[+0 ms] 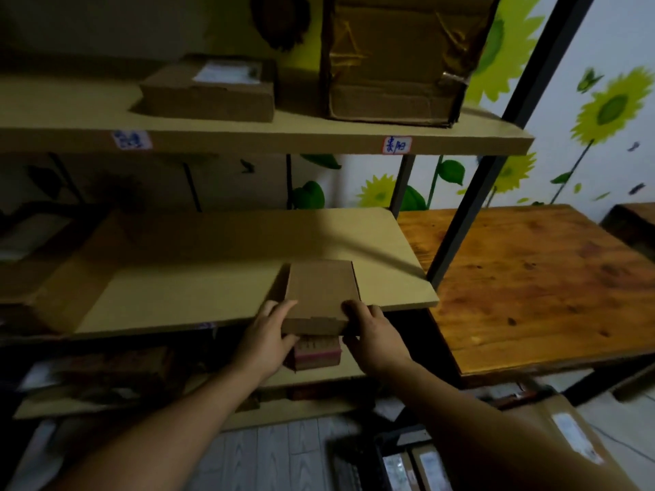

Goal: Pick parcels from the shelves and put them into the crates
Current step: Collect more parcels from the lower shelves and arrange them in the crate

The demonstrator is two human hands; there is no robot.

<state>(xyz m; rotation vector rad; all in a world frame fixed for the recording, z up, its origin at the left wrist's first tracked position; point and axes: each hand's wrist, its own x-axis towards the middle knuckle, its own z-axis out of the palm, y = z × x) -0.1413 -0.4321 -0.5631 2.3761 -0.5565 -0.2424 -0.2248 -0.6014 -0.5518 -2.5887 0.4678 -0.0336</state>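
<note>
Two hands — left hand (271,333), right hand (372,334) — gripping small parcel (320,295) between them, shelf (212,278) edge

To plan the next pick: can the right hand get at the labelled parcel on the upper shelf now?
Probably not yet: the right hand grips the small box, though nothing stands before the labelled parcel.

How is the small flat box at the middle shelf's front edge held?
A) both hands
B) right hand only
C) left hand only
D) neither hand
A: the left hand and the right hand each grip a near corner of the small flat box on the middle shelf.
</note>
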